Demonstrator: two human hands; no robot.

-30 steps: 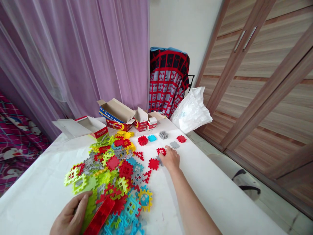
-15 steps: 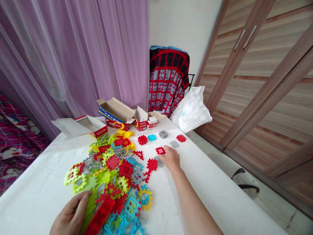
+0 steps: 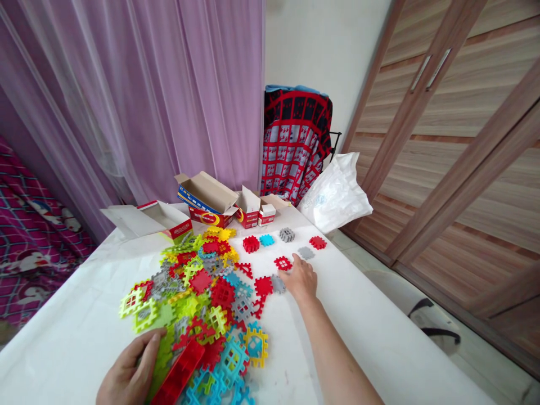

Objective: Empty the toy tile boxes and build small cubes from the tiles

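Observation:
My right hand point(image 3: 302, 278) is open, thumb and fingers apart, just right of a red window tile point(image 3: 283, 263) that lies flat on the table. Close by its thumb lie a solid red square tile point(image 3: 264, 286) and a grey tile point(image 3: 278, 284). My left hand point(image 3: 134, 368) is closed, low at the left edge of a heap of plastic interlocking tiles point(image 3: 219, 292). Its thumb and forefinger lie against yellow-green pieces point(image 3: 164, 346); what its other fingers hold is hidden. Beside it a long red block point(image 3: 179, 371) slants across the heap.
Beyond the right hand stand a red stack point(image 3: 251, 243), a blue tile point(image 3: 266, 240), a grey stack point(image 3: 287, 234), a light grey tile point(image 3: 306, 252) and another red tile point(image 3: 318, 242). Opened cardboard boxes point(image 3: 211, 194) line the far edge, near a white plastic bag point(image 3: 337, 194).
The view has shifted slightly, so everything sits a little further right. My right hand has drawn slightly away from the red window tile, which stays put. My left hand has hardly moved.

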